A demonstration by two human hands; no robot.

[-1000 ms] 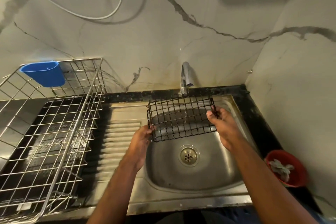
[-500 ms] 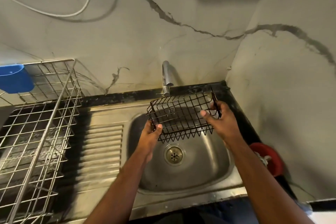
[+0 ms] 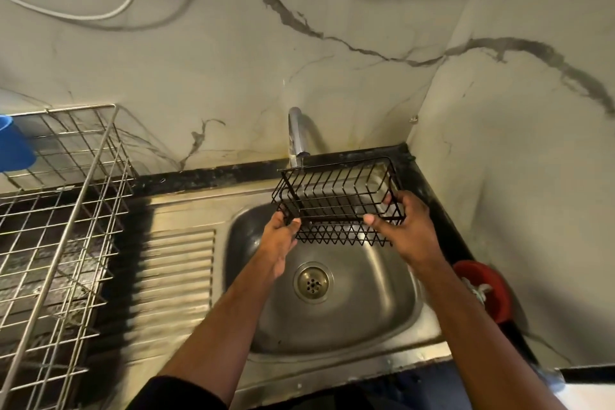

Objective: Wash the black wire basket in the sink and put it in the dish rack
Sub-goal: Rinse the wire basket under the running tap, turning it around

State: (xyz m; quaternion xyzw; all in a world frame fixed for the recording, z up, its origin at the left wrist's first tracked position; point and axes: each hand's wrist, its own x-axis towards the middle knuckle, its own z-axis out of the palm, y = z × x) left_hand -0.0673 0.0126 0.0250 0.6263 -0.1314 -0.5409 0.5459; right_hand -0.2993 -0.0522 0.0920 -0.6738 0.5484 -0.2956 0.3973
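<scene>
**Holding the black wire basket over the sink, both hands clamped on its ends**

Gripping the black wire basket [image 3: 336,201] from both sides: left hand [image 3: 279,243] curled round the near-left corner, thumb over the rim wires; right hand [image 3: 404,230] wrapped round the right end, thumb pressed on the near rim and fingers hooked over the far side. Both grips closed tight on wire, nothing else in either hand.

Held in the air above the far half of the sink [image 3: 376,316], just below and in front of the tap [image 3: 297,135], tilted so the open mouth faces near and upward. Thin black wire throughout, straight parallel bars on the long wall, a zigzag pattern along the lower near edge. Whether wet or dry, cannot tell.

Below, steel bowl with the drain [image 3: 312,282] near its middle. To the left, ribbed draining board [image 3: 176,273], then the dish rack [image 3: 60,243] of pale wire standing on the counter [image 3: 206,175], well apart from the basket. Blue cup [image 3: 13,151] hooked on the rack's far-left edge. Close on the right, marble wall [image 3: 515,193] hemming in the sink corner; red bowl [image 3: 486,289] tucked beside the right forearm. Open room mostly leftward, over the draining board.
</scene>
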